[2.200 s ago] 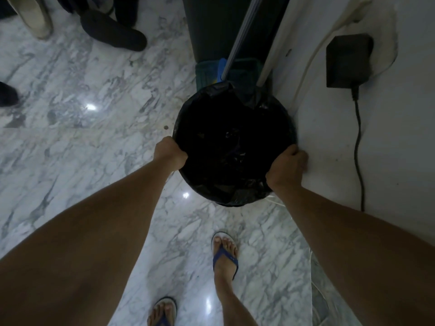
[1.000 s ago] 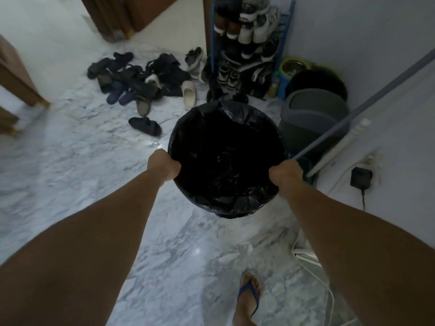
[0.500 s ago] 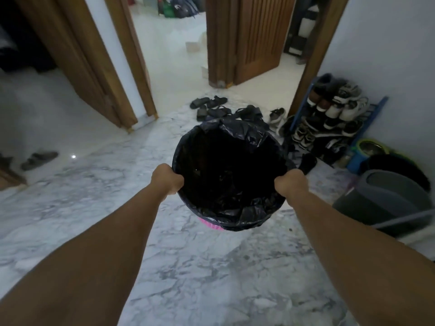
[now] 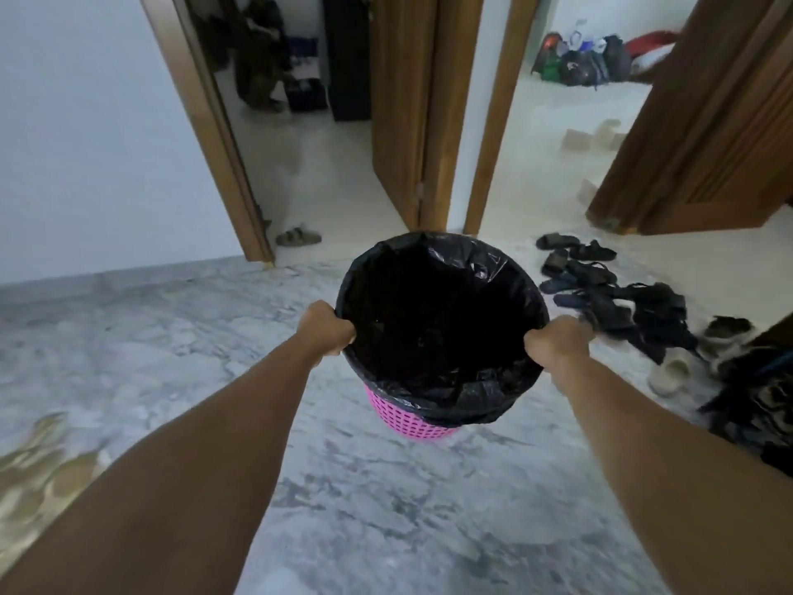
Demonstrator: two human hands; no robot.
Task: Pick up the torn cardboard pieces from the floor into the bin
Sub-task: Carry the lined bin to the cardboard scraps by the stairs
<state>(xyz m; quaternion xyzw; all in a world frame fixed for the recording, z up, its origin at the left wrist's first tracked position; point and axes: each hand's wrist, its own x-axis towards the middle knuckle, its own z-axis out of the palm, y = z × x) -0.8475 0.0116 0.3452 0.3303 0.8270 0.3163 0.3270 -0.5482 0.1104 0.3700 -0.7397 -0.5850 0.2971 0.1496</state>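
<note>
Both arms out front. L hand point(image 4: 328, 329) + R hand point(image 4: 557, 346) curled round rim of pink bin point(image 4: 412, 418) w/ black liner point(image 4: 480, 390), held above marble floor point(image 4: 386, 508). Cardboard pieces point(image 4: 594, 137) far, thru R doorway; shoes point(image 4: 609, 294) nearer.

bin point(image 4: 412, 423) inside too dark, shoe pile point(image 4: 622, 294) blurred

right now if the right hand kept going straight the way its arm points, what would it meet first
Likely the pile of dark sandals on the floor just beyond the right hand, which grips the bin rim. The bin is carried above the floor, so depth is unclear; the hand might pass over them.
</note>
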